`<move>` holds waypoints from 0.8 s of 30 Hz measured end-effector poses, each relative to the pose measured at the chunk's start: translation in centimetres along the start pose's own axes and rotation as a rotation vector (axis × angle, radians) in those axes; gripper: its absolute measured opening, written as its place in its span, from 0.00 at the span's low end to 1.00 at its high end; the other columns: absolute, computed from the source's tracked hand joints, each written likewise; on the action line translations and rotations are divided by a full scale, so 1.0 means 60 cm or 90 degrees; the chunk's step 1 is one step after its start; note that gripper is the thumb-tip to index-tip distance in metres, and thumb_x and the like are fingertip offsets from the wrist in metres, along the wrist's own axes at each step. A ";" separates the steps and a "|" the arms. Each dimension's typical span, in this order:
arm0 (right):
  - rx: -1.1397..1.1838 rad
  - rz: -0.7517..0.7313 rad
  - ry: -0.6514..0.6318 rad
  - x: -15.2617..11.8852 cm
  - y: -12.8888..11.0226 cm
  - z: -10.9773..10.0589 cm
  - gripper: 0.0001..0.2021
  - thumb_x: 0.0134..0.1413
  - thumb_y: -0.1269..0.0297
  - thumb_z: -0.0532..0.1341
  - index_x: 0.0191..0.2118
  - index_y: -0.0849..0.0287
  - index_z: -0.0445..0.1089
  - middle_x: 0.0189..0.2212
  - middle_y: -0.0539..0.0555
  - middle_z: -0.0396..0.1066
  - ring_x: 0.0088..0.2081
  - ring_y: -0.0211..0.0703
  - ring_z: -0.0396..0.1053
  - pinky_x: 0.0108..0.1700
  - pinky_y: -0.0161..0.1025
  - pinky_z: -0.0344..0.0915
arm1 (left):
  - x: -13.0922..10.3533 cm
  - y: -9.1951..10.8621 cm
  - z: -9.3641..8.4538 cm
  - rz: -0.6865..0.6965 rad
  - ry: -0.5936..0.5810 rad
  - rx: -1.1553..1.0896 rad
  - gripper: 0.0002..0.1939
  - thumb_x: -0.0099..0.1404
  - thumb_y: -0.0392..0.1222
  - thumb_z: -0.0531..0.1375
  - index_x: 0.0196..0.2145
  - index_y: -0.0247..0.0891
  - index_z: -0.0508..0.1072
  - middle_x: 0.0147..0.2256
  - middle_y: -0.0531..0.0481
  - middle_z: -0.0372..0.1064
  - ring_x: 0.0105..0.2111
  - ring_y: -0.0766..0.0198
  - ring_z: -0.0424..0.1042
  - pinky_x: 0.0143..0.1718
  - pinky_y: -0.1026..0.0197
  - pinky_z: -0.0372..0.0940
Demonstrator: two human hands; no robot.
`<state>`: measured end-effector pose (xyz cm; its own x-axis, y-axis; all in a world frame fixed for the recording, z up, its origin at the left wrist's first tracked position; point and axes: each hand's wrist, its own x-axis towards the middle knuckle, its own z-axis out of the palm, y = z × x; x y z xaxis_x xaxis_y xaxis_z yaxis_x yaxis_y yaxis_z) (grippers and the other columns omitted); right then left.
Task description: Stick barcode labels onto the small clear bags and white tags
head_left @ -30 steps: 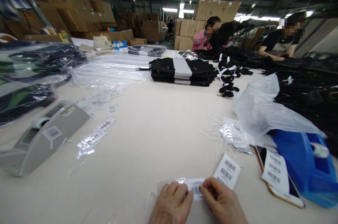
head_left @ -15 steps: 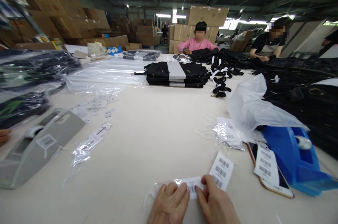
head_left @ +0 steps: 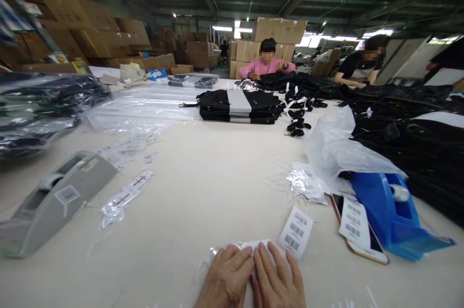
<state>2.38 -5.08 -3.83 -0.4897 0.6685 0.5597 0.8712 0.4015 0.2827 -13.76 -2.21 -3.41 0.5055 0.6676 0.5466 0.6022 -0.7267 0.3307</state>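
Warehouse cartons [head_left: 90,32] rise behind a long pale surface [head_left: 203,187] where other people sort black goods at the far edge. Only the head view shows the scene. At the near edge the left hand [head_left: 226,279] and right hand [head_left: 277,284] lie flat, side by side and touching, fingers stretched out and closed on nothing, pressing a small clear bag [head_left: 237,246] that shows only at the fingertips. A barcode tag [head_left: 295,231] lies just beside the right hand; a phone [head_left: 358,228] under a label sheet and a blue tape dispenser [head_left: 391,216] sit toward the right edge, a grey dispenser [head_left: 54,199] toward the left.

Judged from this, the slick bag could slide or crease under uneven pressure, leaving its label crooked. A sweep of the right hand could knock the loose tag away.
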 end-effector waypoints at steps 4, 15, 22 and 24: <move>0.055 0.031 -0.017 -0.020 0.020 0.000 0.13 0.51 0.60 0.55 0.42 0.57 0.68 0.37 0.50 0.74 0.36 0.43 0.70 0.37 0.39 0.60 | -0.001 -0.007 -0.036 0.025 -0.030 0.002 0.13 0.58 0.31 0.50 0.41 0.35 0.65 0.40 0.44 0.68 0.38 0.61 0.65 0.37 0.60 0.63; 0.152 0.194 -0.045 -0.021 -0.006 0.012 0.23 0.52 0.61 0.54 0.53 0.64 0.57 0.40 0.59 0.72 0.39 0.49 0.68 0.36 0.41 0.63 | 0.002 -0.009 -0.049 -0.204 -0.092 -0.020 0.17 0.53 0.33 0.58 0.43 0.37 0.66 0.39 0.46 0.69 0.40 0.57 0.65 0.41 0.52 0.61; 0.299 0.213 -0.002 -0.001 -0.052 0.011 0.21 0.52 0.69 0.52 0.54 0.63 0.55 0.39 0.58 0.72 0.38 0.47 0.68 0.37 0.41 0.64 | 0.003 -0.005 -0.049 -0.223 -0.125 -0.029 0.19 0.52 0.34 0.60 0.43 0.36 0.66 0.40 0.46 0.69 0.41 0.56 0.64 0.43 0.49 0.61; 0.359 0.242 -0.003 0.008 -0.050 0.008 0.19 0.53 0.69 0.51 0.53 0.63 0.56 0.38 0.58 0.71 0.38 0.45 0.68 0.38 0.39 0.65 | 0.006 -0.004 -0.053 -0.229 -0.131 -0.038 0.19 0.51 0.34 0.60 0.43 0.36 0.67 0.40 0.46 0.69 0.42 0.56 0.65 0.43 0.49 0.62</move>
<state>-0.49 -5.68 -4.77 -0.1543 0.8298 0.5363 0.8315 0.4023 -0.3832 -15.70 -2.30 -0.82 0.3863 0.8947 0.2242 0.7289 -0.4451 0.5202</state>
